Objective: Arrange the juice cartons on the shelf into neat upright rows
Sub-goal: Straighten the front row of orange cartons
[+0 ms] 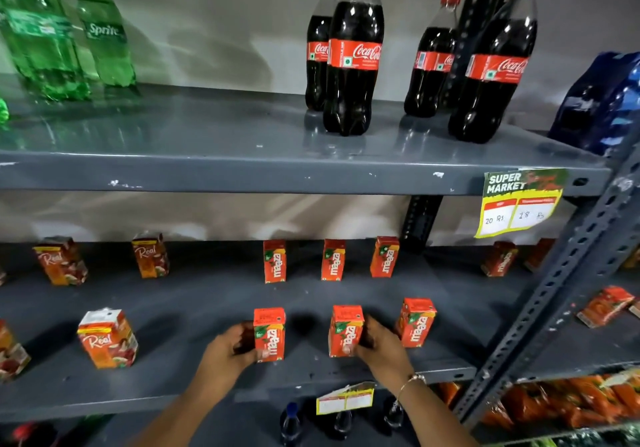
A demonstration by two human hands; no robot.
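From the head camera, the juice cartons stand on the middle shelf [214, 311] of a grey metal rack, spaced well apart in two loose rows. The back row holds three Maaza cartons [333, 260] and two Real cartons [150, 255]; the front row holds a larger Real carton [108, 339] at the left and three Maaza cartons toward the right.

The left hand [227, 351] closes on the front-left Maaza carton [269, 335], thumb on its front face near the base and the other fingers wrapped around its left side. The right hand [379, 344] holds the front-middle Maaza carton [345, 330], thumb low on the front and fingers curled behind its right side. Both cartons stand upright on the shelf; whether either is lifted clear of the surface is hard to say from this angle. The third front carton [415, 322] stands untouched just right of the right hand, slightly tilted.

These small cartons probably weigh little and are stiff at the edges but give under a hard squeeze on the broad faces. A light pinch across the narrow sides, low down, should slide them without tipping. The painted shelf looks smooth, so sliding seems easier than lifting. Above, cola bottles [353, 48] and green Sprite bottles [104, 31] stand clear of the work.
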